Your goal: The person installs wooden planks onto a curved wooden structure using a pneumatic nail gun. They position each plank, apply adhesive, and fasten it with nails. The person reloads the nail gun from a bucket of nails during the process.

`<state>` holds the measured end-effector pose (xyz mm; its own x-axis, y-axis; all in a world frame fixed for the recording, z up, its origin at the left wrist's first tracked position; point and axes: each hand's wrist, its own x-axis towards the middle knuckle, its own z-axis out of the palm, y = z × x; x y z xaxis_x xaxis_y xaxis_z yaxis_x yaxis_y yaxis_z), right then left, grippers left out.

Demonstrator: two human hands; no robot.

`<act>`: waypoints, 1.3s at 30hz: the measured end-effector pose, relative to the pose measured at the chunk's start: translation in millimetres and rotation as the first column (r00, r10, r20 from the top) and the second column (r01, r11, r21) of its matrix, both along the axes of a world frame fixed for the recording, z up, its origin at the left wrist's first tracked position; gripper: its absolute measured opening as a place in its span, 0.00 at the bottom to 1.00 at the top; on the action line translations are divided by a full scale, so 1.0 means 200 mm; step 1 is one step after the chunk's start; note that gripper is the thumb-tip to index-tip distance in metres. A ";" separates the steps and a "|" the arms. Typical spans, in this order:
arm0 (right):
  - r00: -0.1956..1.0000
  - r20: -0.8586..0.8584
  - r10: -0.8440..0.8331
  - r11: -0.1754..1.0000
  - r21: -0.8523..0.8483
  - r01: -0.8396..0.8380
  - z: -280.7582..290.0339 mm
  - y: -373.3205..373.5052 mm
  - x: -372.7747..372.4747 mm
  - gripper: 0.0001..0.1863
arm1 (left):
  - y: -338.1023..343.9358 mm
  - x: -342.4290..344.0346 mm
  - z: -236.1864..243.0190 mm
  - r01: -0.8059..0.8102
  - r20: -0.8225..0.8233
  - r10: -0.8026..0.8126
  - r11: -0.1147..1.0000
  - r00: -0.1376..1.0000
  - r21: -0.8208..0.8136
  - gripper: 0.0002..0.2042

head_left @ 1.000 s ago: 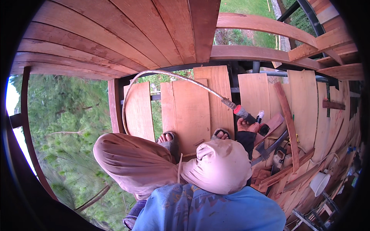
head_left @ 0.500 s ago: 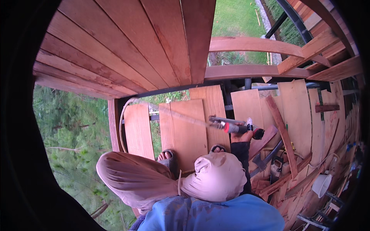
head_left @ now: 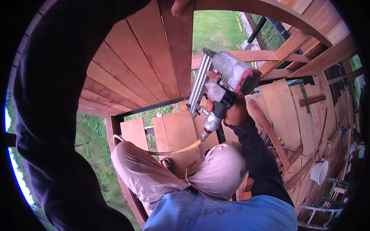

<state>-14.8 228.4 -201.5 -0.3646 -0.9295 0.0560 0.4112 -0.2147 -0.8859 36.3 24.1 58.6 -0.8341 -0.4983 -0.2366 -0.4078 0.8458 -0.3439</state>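
Note:
My right hand [head_left: 236,112] is closed around the grip of a pneumatic nail gun [head_left: 233,71], raised above my knees. The gun has a worn silver body, a red-and-dark cap and a long silver magazine on its left side. A tan air hose [head_left: 173,151] runs from its handle fitting leftward over my knee. My left arm, in a dark sleeve, reaches up past the left side. Only a finger of my left hand [head_left: 179,7] shows at the top edge, against the reddish plank panel [head_left: 142,50]; the rest of that hand is cut off.
Loose boards [head_left: 175,129] form the floor under my feet, with gaps between them. Wooden rails [head_left: 262,56] stand ahead, with grass [head_left: 216,30] beyond. Greenery drops away at the left. To the right lie a reddish batten [head_left: 269,133], a white bucket [head_left: 319,171] and scrap wood.
My right hand has lifted the nail gun from low by the floor boards up toward the panel and rails. My left arm has come into view, reaching upward. The hose now hangs across my knee.

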 end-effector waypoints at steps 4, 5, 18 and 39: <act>0.986 -0.126 0.110 0.994 0.000 -0.111 0.01 -0.02 -0.03 0.28 | -0.02 -0.01 0.05 0.029 0.055 -0.031 0.998 0.998 0.050 0.26; 0.987 -0.078 0.140 0.988 -0.058 -0.144 -0.03 -0.04 -0.02 0.28 | -0.02 -0.02 0.05 0.035 0.072 -0.040 0.997 0.997 0.070 0.25; 0.975 -0.219 0.042 0.998 -0.036 -0.051 -0.02 -0.19 0.17 0.25 | -0.01 0.17 -0.06 0.413 -0.281 -0.461 0.885 0.842 -0.216 0.18; 0.975 -0.220 0.017 0.996 -0.077 -0.035 -0.17 -0.20 0.13 0.31 | -0.02 0.50 -1.43 -0.147 -0.919 0.177 0.980 0.352 0.133 0.12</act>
